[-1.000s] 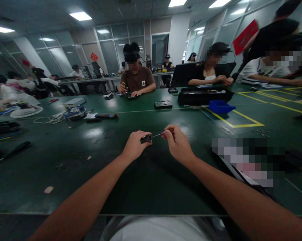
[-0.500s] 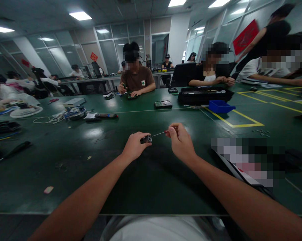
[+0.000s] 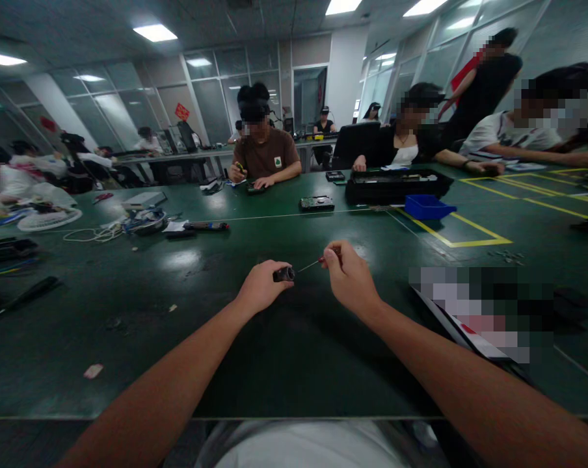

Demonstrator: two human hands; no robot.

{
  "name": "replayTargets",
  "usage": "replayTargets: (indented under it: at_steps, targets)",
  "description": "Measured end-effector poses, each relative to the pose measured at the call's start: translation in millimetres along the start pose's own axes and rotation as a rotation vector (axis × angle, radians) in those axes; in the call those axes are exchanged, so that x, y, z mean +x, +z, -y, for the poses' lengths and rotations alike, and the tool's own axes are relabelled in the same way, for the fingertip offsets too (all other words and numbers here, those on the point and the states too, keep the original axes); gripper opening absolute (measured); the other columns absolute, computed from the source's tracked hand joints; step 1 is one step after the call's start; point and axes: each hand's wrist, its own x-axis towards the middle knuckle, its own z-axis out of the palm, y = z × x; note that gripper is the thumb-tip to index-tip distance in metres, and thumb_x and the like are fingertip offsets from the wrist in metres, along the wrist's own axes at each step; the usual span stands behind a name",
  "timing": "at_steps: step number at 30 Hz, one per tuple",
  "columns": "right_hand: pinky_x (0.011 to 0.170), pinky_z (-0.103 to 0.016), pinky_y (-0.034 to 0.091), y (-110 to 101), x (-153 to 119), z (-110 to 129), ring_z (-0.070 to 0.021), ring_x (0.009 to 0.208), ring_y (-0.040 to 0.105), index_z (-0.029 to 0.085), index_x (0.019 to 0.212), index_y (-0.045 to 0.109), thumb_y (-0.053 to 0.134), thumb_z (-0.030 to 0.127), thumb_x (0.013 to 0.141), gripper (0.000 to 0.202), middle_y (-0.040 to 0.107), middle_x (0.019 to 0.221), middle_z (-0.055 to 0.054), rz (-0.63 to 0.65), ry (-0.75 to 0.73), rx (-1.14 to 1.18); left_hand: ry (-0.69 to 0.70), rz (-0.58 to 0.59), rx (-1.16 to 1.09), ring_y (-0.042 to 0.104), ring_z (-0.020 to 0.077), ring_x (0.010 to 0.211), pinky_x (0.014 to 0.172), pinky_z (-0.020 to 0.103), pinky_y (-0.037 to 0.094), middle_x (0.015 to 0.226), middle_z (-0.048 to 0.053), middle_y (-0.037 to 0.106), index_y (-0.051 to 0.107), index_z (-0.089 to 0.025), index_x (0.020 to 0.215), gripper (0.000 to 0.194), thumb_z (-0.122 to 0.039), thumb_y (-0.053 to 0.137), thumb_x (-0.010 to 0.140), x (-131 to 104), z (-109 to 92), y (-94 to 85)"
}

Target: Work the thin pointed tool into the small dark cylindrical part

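A small dark cylindrical part [image 3: 284, 274] is gripped between the thumb and fingers of my left hand [image 3: 261, 286], its round end turned to the right. My right hand [image 3: 350, 276] is closed around the reddish handle of a thin screwdriver [image 3: 309, 266]. The metal shaft points left and slightly down, with its tip close to the round end of the dark part. Whether the tip touches it I cannot tell. Both hands are above the green table [image 3: 294, 364].
Beyond my hands lies a hard drive [image 3: 316, 203]. A blue bin [image 3: 428, 207] and a long black tray [image 3: 396, 188] are farther right. Left are a screwdriver-like tool [image 3: 203, 226] and coiled cables [image 3: 145, 221]. Several people sit across the table.
My hands have barely moved; the screwdriver tilts slightly more. Across the table, a seated person in black has spread their hands apart, and a standing person at the right has shifted left.
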Motion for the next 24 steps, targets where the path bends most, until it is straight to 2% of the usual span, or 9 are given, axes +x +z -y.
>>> replayTargets:
  at_steps: [6,10,14,19,24]
  targets:
    - [0.069,-0.036,0.044,0,1,-2,-0.0242,0.078,0.067,0.023,0.093,0.053,0.042,0.036,0.097,0.017,0.069,0.080,-0.006,-0.018,0.027,-0.014,-0.053,-0.002,0.010,0.063,0.0241,0.099,0.087,0.037,0.048,0.108,0.005,0.070,0.072,-0.023,0.112,0.032,-0.028,0.076,0.080,2,2,-4.7]
    - [0.070,-0.036,0.044,-1,1,0,-0.0237,0.077,0.067,0.023,0.094,0.052,0.042,0.036,0.098,0.017,0.068,0.080,-0.005,-0.021,0.025,-0.003,-0.059,-0.056,-0.021,0.063,0.0240,0.101,0.089,0.037,0.048,0.109,0.006,0.069,0.070,-0.022,0.109,0.027,-0.028,0.073,0.082,3,3,-4.8]
    - [0.070,-0.036,0.045,-2,0,1,-0.0233,0.078,0.067,0.023,0.096,0.053,0.042,0.036,0.098,0.017,0.069,0.081,-0.005,-0.049,0.002,0.024,-0.068,-0.075,-0.110,0.063,0.0235,0.105,0.094,0.038,0.048,0.116,0.007,0.068,0.062,-0.021,0.124,0.037,-0.027,0.066,0.088,1,-1,-2.9]
    - [0.071,-0.037,0.047,-2,0,1,-0.0237,0.080,0.068,0.023,0.097,0.053,0.043,0.037,0.099,0.017,0.069,0.084,-0.006,-0.088,-0.009,0.056,-0.057,-0.023,-0.128,0.059,0.0239,0.113,0.100,0.040,0.046,0.125,0.011,0.062,0.053,-0.019,0.131,0.038,-0.026,0.054,0.094,-2,-10,1.6]
    - [0.071,-0.037,0.048,-2,-1,1,-0.0233,0.079,0.068,0.023,0.098,0.053,0.042,0.037,0.099,0.018,0.069,0.085,-0.006,-0.090,-0.025,0.057,-0.052,0.051,-0.052,0.062,0.0249,0.101,0.086,0.038,0.050,0.113,0.010,0.064,0.056,-0.020,0.120,0.036,-0.038,0.063,0.089,-5,-18,4.2]
